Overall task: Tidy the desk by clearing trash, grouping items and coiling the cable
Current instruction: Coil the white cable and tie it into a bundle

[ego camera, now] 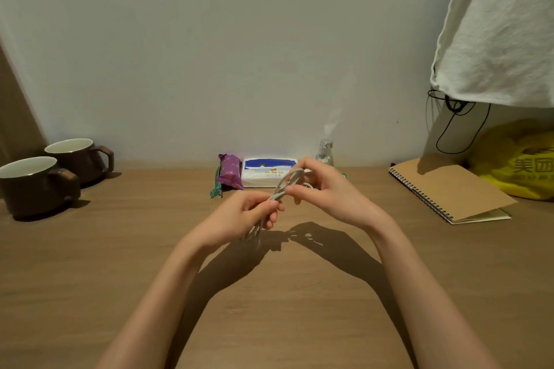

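Left hand (pixel 244 216) fingers curled round looped white cable (pixel 284 186); right hand (pixel 325 189) fingers pinch loop's upper end.

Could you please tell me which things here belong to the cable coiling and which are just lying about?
In hand: white cable, held by left hand and right hand.
Lying about: near brown mug, far brown mug, purple packet, tissue pack, glass bottle, spiral notebook, yellow bag.

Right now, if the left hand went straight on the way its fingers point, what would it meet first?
Probably the right hand: the left hand points along the white cable that both hold, toward it. Depth is unclear.
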`<act>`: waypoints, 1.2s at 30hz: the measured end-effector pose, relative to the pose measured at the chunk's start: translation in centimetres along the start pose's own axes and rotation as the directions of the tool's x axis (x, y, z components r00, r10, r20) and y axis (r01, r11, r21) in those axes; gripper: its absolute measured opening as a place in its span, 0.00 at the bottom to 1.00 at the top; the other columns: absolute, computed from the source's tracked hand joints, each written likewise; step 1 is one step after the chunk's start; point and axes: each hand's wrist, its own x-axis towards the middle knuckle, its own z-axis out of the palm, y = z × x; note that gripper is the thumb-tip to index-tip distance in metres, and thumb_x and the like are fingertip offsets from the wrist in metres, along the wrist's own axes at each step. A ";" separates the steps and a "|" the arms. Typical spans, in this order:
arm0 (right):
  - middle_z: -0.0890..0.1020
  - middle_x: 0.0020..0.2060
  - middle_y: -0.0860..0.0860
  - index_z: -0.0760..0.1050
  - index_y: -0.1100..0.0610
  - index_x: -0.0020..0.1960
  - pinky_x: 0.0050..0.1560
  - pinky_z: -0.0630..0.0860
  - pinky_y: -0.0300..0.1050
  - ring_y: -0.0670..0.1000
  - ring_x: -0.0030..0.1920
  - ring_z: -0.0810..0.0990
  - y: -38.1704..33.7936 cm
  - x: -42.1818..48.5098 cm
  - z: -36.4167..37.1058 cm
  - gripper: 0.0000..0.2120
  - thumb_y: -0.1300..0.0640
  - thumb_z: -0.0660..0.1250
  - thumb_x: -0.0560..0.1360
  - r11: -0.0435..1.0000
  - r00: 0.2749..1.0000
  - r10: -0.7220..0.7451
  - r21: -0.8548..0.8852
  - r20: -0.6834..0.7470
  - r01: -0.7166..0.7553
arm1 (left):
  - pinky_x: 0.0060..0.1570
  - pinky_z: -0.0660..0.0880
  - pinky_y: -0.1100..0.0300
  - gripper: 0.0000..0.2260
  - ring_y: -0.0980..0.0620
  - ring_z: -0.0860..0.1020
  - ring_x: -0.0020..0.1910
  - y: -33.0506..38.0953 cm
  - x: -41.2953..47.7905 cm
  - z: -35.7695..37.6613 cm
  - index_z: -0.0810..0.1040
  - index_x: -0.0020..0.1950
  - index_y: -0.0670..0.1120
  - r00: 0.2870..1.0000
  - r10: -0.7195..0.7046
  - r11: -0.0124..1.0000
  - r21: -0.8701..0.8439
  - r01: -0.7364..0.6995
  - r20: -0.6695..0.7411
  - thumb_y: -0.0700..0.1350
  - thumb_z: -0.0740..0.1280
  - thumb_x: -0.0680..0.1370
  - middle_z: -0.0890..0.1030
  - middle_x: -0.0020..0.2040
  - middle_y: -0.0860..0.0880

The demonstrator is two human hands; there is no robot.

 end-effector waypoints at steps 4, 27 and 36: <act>0.84 0.39 0.53 0.73 0.55 0.58 0.29 0.71 0.37 0.45 0.31 0.73 -0.5 -0.1 -0.7 0.12 0.56 0.69 0.76 0.968 0.979 0.106 0.245 -0.176 -0.061 | 0.37 0.73 0.67 0.10 0.57 0.75 0.35 -0.6 0.3 0.1 0.80 0.50 0.42 0.991 -0.049 0.978 -0.209 0.021 -0.128 0.45 0.61 0.80 0.77 0.35 0.51; 0.82 0.58 0.47 0.82 0.49 0.48 0.34 0.64 0.36 0.44 0.29 0.65 0.2 1.3 2.0 0.13 0.54 0.59 0.81 0.933 0.938 0.054 0.351 -0.342 0.074 | 0.33 0.73 0.68 0.11 0.57 0.74 0.31 -0.1 0.6 1.0 0.79 0.49 0.43 0.964 -0.110 0.939 -0.342 0.020 -0.243 0.44 0.59 0.81 0.74 0.32 0.52; 0.85 0.41 0.49 0.67 0.53 0.56 0.30 0.67 0.30 0.37 0.30 0.76 1.2 1.0 2.5 0.07 0.57 0.63 0.79 0.996 0.760 -0.085 -0.055 -0.644 0.064 | 0.34 0.74 0.69 0.11 0.60 0.75 0.30 0.6 0.3 1.4 0.80 0.51 0.41 0.985 -0.089 0.963 -0.266 0.047 -0.146 0.45 0.60 0.80 0.76 0.33 0.51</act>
